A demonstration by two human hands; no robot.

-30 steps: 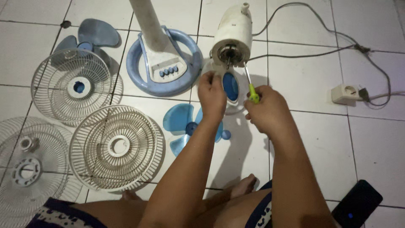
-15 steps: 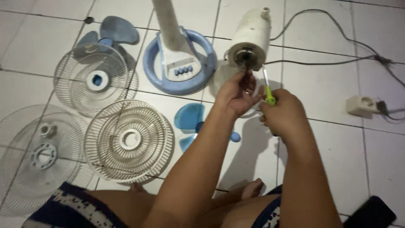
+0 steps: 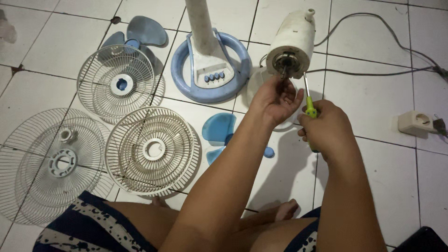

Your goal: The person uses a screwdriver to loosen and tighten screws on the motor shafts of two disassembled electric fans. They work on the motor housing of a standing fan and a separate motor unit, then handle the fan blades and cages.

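Sitting on the tiled floor [image 3: 373, 186], you have your legs [image 3: 275, 219] tucked close under your arms. Your right hand [image 3: 326, 130] is closed tight around a green screwdriver [image 3: 310, 112], and its metal tip points up at the motor [image 3: 291, 44]. Your left hand [image 3: 275, 98] is partly open, with the fingertips pinching at the shaft end on the motor's front (what they pinch is too small to tell).

I think the taking-apart is mostly done. Three grills [image 3: 151, 149] lie flat on your left, one blade [image 3: 219, 130] lies under your arms, and another blade [image 3: 140, 32] sits farther off. The motor's front is bare, so only the motor itself looks left to open.

Room is tight on the left, where the grills touch and overlap. The right side has open tiles, but a socket [image 3: 413, 121] and cord [image 3: 373, 70] lie there. Behind the motor stands the blue base [image 3: 210, 70], just beside it.
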